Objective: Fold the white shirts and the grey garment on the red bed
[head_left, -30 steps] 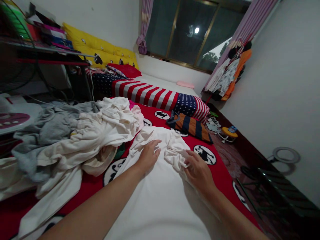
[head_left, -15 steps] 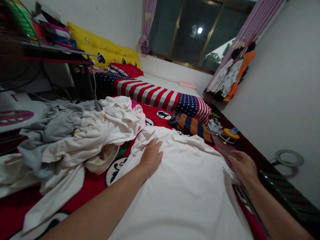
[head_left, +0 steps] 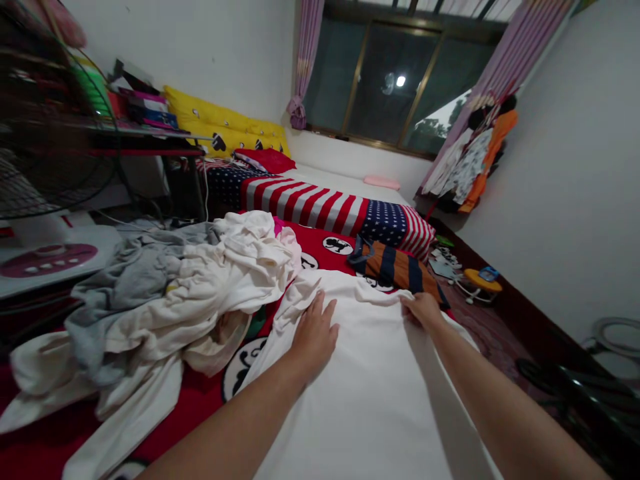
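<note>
Left hand: the left hand (head_left: 316, 331) lies flat, palm down, fingers spread a bit, pressing on the white shirt (head_left: 370, 387) just left of frame center. Same spot as half a second ago, it hasn't really shifted.

Right hand: the right hand (head_left: 424, 309) is now at the shirt's far edge, right of center, fingers curled together and pinching a bit of the white cloth. Half a second back it was out at the right side of the frame, off past the shirt's edge, so it has swung inward and further up.

White shirt: spread flat over the lower middle of the frame on the red bedspread (head_left: 200, 390) with the round black-and-white cartoon patches. Looks smoother than a second ago, when it was bunched up in the middle.

Laundry pile: a heap of crumpled white and grey clothes (head_left: 170, 293) sits at center left, just beside the shirt, looks untouched.

Striped cloth: an orange and navy striped garment (head_left: 395, 267) lies right behind the right hand, very near it.

Background: stars-and-stripes blanket (head_left: 340, 207) across the upper middle, yellow pillows (head_left: 225, 127) upper left, a dark window (head_left: 400, 100) at the top.

View: the camera has tipped down a bit since earlier, so everything sits lower in frame.
</note>
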A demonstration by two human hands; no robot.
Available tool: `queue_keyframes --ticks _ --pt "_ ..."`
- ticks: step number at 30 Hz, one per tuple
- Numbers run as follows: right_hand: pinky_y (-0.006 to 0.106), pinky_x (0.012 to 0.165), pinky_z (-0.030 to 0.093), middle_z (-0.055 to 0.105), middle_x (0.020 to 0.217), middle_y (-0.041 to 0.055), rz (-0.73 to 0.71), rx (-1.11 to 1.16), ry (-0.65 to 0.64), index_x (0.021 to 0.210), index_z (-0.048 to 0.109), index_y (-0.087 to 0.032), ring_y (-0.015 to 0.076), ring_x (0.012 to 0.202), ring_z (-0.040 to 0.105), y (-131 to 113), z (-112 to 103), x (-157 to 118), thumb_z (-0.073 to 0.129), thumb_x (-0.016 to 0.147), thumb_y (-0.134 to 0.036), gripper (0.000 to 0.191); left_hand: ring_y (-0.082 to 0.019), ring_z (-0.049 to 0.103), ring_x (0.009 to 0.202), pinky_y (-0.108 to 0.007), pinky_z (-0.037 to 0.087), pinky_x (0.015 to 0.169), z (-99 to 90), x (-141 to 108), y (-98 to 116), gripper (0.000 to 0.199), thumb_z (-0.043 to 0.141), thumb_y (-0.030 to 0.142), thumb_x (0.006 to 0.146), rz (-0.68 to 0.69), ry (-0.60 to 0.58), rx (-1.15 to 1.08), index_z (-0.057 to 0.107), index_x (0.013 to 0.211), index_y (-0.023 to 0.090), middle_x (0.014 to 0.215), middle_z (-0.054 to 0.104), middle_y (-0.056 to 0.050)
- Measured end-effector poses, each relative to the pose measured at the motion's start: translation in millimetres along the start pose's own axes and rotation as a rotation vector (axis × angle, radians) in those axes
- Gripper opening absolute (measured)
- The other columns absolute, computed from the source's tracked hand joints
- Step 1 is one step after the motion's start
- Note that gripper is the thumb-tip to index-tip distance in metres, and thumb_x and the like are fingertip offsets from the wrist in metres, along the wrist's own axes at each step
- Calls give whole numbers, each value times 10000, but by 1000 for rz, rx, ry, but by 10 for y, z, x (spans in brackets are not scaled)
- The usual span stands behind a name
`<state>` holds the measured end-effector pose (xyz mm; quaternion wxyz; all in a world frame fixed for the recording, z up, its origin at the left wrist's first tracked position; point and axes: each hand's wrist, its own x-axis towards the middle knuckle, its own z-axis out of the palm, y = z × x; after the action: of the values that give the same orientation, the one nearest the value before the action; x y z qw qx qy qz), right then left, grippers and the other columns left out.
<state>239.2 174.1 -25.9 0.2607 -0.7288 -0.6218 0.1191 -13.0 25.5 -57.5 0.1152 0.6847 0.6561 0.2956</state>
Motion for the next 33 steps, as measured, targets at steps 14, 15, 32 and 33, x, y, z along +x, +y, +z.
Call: queue_keyframes --ticks 14,15,32,33 --pt "259 749 476 720 865 49 -283 -42 -72 1102 651 -209 186 829 670 -1033 470 -55 561 806 -305 324 -305 216 1429 -446 249 1152 -16 31 -19 492 538 148 828 10 56 -76 511 1318 117 1532 255 -200" --pt "258 740 473 720 863 48 -305 -32 -94 1116 649 -210 183 818 669 -1131 554 -73 572 802 -307 338 -299 226 1427 -445 260 1149 -16 28 -24 490 534 140 828 14 72 -91 510 1316 117 1530 259 -197" --pt "343 838 518 690 1065 83 -563 328 -89 1094 619 -172 203 930 657 -1470 1200 -119 625 669 -129 427 -339 318 1375 -483 303 1108 -228 287 -365 493 519 319 889 -118 316 180 495 1356 162 1519 313 -167" --pt "363 888 501 672 1105 101 -575 344 -76 1100 617 -164 217 988 641 -1466 1217 -169 624 668 -123 435 -343 327 1369 -480 314 1102 -220 291 -373 492 510 323 893 -134 295 183 495 1356 159 1516 320 -166"
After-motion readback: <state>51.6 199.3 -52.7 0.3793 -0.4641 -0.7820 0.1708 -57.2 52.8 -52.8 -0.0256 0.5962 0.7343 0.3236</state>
